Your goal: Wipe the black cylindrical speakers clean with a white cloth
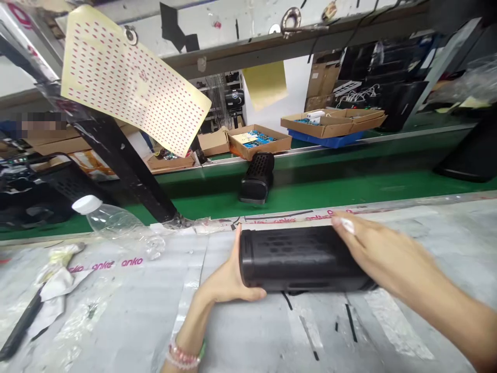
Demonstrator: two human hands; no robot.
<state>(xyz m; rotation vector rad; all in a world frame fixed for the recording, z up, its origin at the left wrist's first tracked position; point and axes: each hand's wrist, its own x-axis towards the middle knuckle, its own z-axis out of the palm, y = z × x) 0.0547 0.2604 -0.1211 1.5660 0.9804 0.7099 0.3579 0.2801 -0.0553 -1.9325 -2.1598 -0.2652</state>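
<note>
A long black speaker casing [295, 259] with a slotted face lies level just over the covered bench, its long side toward me. My left hand [229, 277] grips its left end, thumb along the lower front edge and fingers up behind. On the right end lies my right hand [368, 248], slightly blurred and hiding that end. Something white, like a finger cot or tape, sits on a digit of the right hand.
A plastic bottle [120, 225] lies on the bench's left, near a black-handled tool wrapped in white material [50, 290]. Beyond, another black casing [257, 178] lies on the green belt [349, 181]. Cartons [258, 140] stand behind. A dotted yellow sheet [132, 77] hangs upper left.
</note>
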